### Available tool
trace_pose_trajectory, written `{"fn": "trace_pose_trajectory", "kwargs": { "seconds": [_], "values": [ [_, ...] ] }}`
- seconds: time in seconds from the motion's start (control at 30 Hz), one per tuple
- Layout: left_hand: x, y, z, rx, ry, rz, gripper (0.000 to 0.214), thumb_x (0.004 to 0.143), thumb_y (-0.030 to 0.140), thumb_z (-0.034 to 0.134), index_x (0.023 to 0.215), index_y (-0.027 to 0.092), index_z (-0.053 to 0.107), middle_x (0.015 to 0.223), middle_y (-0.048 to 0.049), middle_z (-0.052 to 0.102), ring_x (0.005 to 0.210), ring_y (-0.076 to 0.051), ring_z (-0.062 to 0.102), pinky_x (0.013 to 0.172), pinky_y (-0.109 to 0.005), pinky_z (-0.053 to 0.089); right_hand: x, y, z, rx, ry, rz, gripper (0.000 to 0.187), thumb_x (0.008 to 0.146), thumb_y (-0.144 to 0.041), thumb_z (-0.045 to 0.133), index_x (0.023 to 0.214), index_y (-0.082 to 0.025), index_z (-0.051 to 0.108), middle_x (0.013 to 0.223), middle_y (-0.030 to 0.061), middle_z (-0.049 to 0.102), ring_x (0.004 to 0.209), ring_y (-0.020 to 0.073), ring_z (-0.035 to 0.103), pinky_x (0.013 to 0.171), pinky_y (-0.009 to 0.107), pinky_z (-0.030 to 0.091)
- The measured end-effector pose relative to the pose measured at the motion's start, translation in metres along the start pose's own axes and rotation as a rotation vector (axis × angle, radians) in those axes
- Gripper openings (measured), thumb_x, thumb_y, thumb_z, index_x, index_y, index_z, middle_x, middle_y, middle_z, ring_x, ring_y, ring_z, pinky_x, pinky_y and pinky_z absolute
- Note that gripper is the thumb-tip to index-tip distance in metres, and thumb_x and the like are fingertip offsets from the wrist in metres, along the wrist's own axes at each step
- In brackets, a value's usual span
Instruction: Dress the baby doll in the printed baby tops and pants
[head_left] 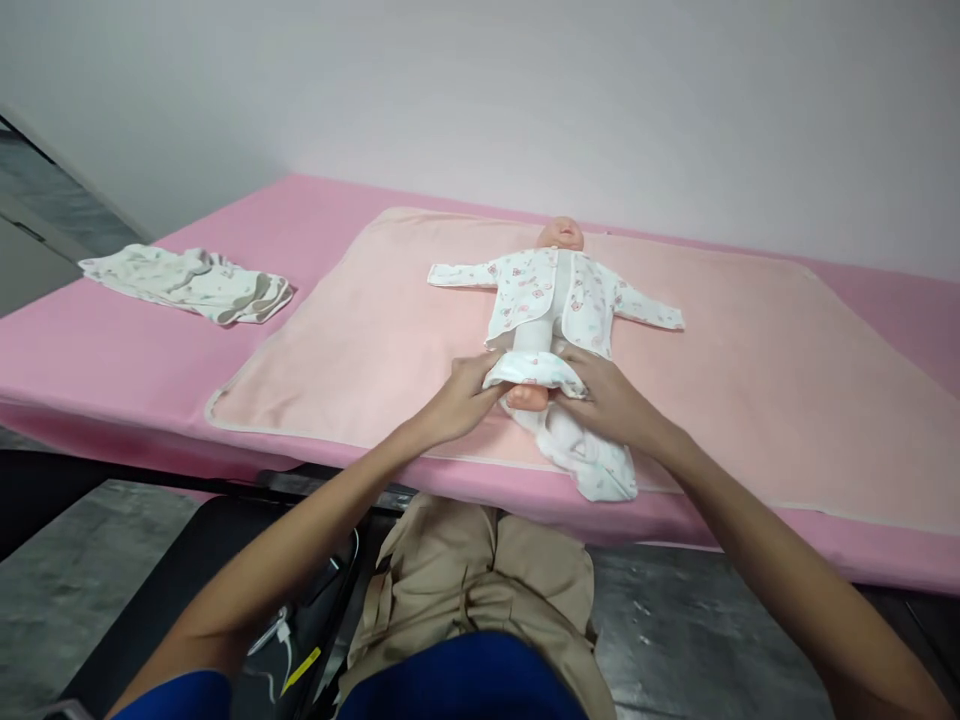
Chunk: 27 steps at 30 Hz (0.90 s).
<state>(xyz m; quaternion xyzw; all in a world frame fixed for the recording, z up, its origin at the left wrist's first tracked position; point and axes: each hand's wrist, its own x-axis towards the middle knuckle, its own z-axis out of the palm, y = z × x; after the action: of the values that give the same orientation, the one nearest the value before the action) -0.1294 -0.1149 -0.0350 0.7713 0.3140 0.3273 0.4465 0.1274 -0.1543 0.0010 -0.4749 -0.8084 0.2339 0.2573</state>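
A baby doll [562, 234] lies on its back, head toward the wall, in a white printed jacket [525, 285] that hangs open at the front. Both sleeves stretch out sideways. White printed baby pants [534, 370] are bunched around the doll's leg, with a foot [527, 397] showing below the waistband. My left hand [474, 388] is closed on the left side of that waistband, and my right hand [600, 395] grips its right side. The rest of the pants trails toward the table's front edge. My fingertips are partly hidden by the cloth.
A peach blanket [360, 330] lies under the doll on the pink-covered table [97, 350]. Folded printed baby clothes [187, 283] rest at the left. A black seat [187, 560] with a white cable [283, 632] stands below the front edge. A wall [525, 100] rises behind.
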Motion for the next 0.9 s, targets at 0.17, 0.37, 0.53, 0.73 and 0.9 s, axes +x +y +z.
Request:
{"fn": "trace_pose_trajectory", "kwargs": {
  "seconds": [0.17,0.37,0.53,0.73,0.9],
  "values": [
    [0.016,-0.006,-0.031,0.112,-0.175,0.014,0.056,0.101,0.053,0.070,0.148,0.023,0.067,0.142,-0.0113,0.075,0.126,-0.031,0.068,0.111,-0.043,0.052,0.012,0.027,-0.026,0.162,-0.141,-0.024,0.021,0.096,-0.042,0.078,0.095,-0.023,0.070,0.096,0.0032,0.071,0.087,0.0232,0.064,0.079,0.034,0.047],
    [0.035,0.009,-0.033,0.375,-0.215,0.110,0.058,0.092,0.069,0.077,0.129,0.025,0.073,0.134,-0.0115,0.071,0.129,-0.034,0.059,0.121,-0.055,0.042,0.006,0.054,-0.017,0.326,-0.038,-0.080,0.028,0.097,-0.048,0.083,0.113,-0.027,0.076,0.117,0.0061,0.072,0.105,0.0247,0.067,0.089,0.036,0.051],
    [0.094,0.018,-0.015,0.057,-0.459,0.135,0.049,0.089,0.058,0.083,0.118,0.020,0.074,0.119,-0.0102,0.076,0.113,-0.027,0.071,0.101,-0.040,0.056,-0.001,0.069,-0.007,0.595,-0.016,-0.019,0.037,0.089,-0.057,0.090,0.107,-0.027,0.078,0.108,0.0059,0.071,0.103,0.0259,0.067,0.092,0.038,0.056],
    [0.126,0.008,-0.003,-0.337,-0.710,-0.091,0.043,0.087,0.058,0.088,0.096,0.017,0.081,0.092,-0.0110,0.080,0.094,-0.026,0.079,0.087,-0.037,0.062,-0.002,0.075,-0.010,0.987,-0.119,0.177,0.078,0.083,-0.102,0.059,0.077,-0.024,0.068,0.090,0.0112,0.073,0.100,0.0342,0.073,0.088,0.046,0.063],
    [0.117,0.009,0.005,-0.314,-0.627,-0.101,0.047,0.083,0.058,0.092,0.112,0.020,0.087,0.116,-0.0096,0.084,0.111,-0.024,0.078,0.098,-0.033,0.061,0.004,0.073,-0.006,1.104,-0.041,0.316,0.062,0.089,-0.087,0.070,0.081,-0.026,0.066,0.078,0.0070,0.072,0.101,0.0340,0.077,0.091,0.047,0.067]
  ]
}}
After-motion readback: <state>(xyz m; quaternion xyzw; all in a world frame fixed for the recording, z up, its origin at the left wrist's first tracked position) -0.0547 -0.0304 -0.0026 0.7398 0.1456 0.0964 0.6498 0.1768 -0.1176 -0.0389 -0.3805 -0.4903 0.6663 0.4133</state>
